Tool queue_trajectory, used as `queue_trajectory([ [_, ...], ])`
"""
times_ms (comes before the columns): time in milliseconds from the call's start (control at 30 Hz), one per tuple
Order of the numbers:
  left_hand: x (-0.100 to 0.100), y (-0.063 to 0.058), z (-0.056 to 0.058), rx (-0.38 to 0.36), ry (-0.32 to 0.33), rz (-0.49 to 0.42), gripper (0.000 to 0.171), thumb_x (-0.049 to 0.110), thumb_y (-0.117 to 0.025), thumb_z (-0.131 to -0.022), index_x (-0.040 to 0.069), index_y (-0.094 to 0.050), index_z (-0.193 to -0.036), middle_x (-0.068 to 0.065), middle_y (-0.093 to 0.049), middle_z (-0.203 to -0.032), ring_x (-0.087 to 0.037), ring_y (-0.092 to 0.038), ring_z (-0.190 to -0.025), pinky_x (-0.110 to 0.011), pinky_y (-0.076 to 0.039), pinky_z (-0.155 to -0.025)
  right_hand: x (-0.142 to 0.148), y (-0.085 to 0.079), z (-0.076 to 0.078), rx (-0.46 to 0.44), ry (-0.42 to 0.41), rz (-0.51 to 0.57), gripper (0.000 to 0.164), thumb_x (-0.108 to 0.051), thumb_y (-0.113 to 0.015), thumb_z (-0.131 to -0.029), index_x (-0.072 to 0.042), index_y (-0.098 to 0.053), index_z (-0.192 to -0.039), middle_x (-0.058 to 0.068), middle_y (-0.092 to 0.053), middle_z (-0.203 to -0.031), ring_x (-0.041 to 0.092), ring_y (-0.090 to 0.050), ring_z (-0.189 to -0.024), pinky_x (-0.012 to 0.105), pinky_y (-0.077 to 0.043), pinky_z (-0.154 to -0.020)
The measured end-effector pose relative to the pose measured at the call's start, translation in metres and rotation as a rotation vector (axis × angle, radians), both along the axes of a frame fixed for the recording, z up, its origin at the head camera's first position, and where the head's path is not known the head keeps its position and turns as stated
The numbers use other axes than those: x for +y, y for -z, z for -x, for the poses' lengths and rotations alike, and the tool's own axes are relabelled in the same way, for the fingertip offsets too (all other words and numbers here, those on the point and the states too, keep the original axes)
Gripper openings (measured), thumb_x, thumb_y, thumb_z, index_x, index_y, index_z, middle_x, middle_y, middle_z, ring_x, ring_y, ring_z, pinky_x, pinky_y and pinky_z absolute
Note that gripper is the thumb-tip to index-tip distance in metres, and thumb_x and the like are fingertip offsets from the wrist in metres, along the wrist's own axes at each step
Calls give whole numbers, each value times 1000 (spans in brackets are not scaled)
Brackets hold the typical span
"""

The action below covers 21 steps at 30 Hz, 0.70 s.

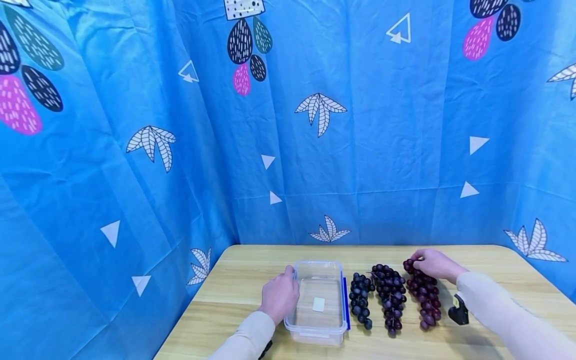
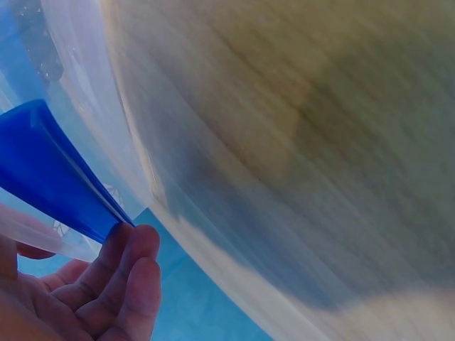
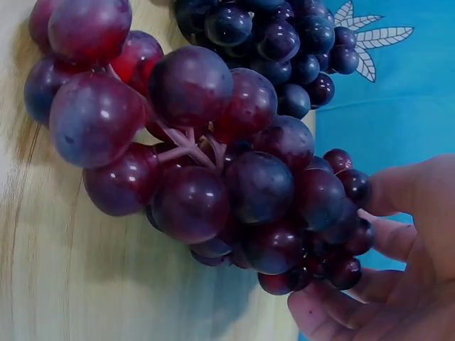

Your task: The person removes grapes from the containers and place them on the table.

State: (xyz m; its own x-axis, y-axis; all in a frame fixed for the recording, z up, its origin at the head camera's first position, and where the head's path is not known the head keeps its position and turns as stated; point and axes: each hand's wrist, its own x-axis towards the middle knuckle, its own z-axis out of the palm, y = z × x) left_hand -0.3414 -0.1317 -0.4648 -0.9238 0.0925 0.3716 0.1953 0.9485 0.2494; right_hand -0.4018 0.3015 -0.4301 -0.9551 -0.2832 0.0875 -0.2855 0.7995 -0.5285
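A clear plastic food container point(image 1: 315, 330) with a blue side latch point(image 1: 346, 303) stands on the table. Its left wall is held by my left hand point(image 1: 280, 294), thumb over the rim; up close in the left wrist view, the fingertips meet another blue latch point(image 2: 57, 170). Over to the right, my right hand point(image 1: 435, 264) pinches the far end of a bunch of red grapes point(image 1: 426, 295). That bunch fills much of the right wrist view, its larger grapes point(image 3: 190, 202) nearest the camera and the fingers at its narrow end. I cannot tell whether it is lifted.
Between the container and the red bunch lie a small bunch of dark grapes point(image 1: 360, 300) and a larger dark purple bunch point(image 1: 389, 295). The wooden table point(image 1: 229, 285) ends at a blue patterned curtain point(image 1: 382, 150) behind and at the sides.
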Motion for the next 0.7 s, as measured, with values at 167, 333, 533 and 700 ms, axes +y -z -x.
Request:
queue_trajectory([
  [167, 1, -1, -1, -18, 1, 8, 31, 23, -54, -99, 6, -57, -124, -11, -72, -93, -15, -59, -59, -32, -45, -49, -4, 6, 3, -35, -4, -19, 34, -17, -55, -100, 10, -66, -116, 29, -67, -116, 45, -63, -108, 58, -49, -91],
  [333, 1, -1, -2, -24, 4, 14, 32, 24, -54, -99, 5, -57, -125, -12, -72, -93, -16, -59, -59, -31, -45, -49, -8, 9, 4, -58, -12, -16, 39, -25, -52, -103, 7, -66, -120, 27, -67, -119, 43, -63, -109, 58, -49, -92],
  [533, 0, -3, -2, -7, 13, 25, 29, 23, -54, -98, 5, -58, -121, -10, -71, -89, -14, -57, -57, -29, -42, -46, -11, 8, 3, -48, -12, -26, 47, -32, -51, -104, 9, -62, -125, 32, -62, -126, 52, -57, -118, 61, -46, -97],
  [700, -2, -5, -1, 9, 21, 17, 27, 21, -55, -98, 5, -59, -119, -10, -70, -84, -13, -53, -53, -29, -39, -44, -14, 4, 0, -45, -5, -31, 60, -39, -53, -103, 13, -54, -132, 37, -55, -133, 56, -53, -120, 63, -44, -98],
])
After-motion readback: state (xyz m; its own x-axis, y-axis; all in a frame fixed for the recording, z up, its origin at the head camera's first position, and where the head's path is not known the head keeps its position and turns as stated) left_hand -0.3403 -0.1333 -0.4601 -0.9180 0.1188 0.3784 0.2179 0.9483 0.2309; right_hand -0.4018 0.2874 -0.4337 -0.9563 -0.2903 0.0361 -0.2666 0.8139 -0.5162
